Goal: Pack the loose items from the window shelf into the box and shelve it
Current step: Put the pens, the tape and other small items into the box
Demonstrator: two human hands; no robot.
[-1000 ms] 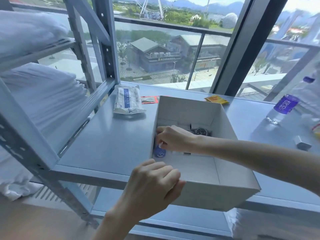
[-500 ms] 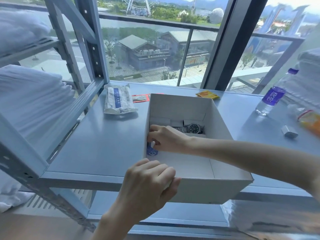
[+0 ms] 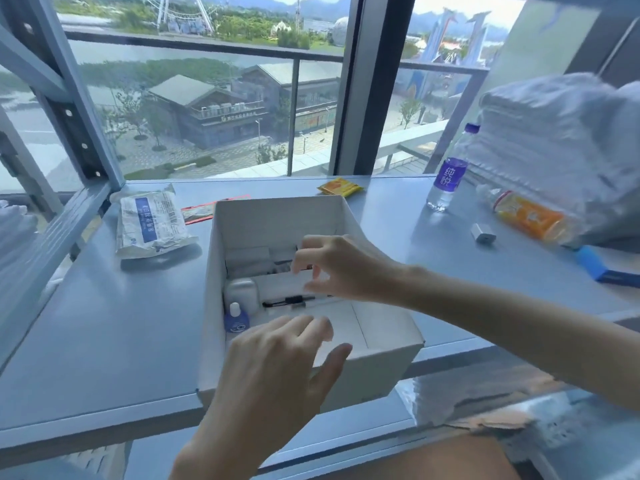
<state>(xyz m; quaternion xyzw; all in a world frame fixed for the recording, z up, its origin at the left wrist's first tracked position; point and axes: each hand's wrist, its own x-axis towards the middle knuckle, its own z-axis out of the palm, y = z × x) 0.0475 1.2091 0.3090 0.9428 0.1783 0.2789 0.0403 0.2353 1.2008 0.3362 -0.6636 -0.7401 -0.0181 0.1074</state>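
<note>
An open white box [image 3: 388, 362] stands at the front of the grey window shelf [image 3: 114, 327]. Inside it, a small blue dropper bottle [image 3: 236, 319] stands in the near left corner beside a white case [image 3: 241, 293] and a black cable [image 3: 294, 301]. My right hand [image 3: 337, 268] hovers over the box interior, fingers loosely curled, holding nothing. My left hand [image 3: 277, 365] is lifted just off the box's near rim, fingers spread. Loose on the shelf lie a white packet with a blue label [image 3: 150, 220], a red sachet [image 3: 197, 212] and a yellow sachet [image 3: 339, 186].
At the right of the shelf are a water bottle with a purple label [image 3: 448, 174], an orange drink bottle lying down [image 3: 526, 218], a small white charger [image 3: 483, 233], a blue object [image 3: 595, 263] and folded white towels [image 3: 561, 150]. A metal rack upright [image 3: 79, 109] rises at the left.
My right hand has let go of the blue dropper bottle and risen from the box's left corner. My left hand has come off the box's near rim and opened.
</note>
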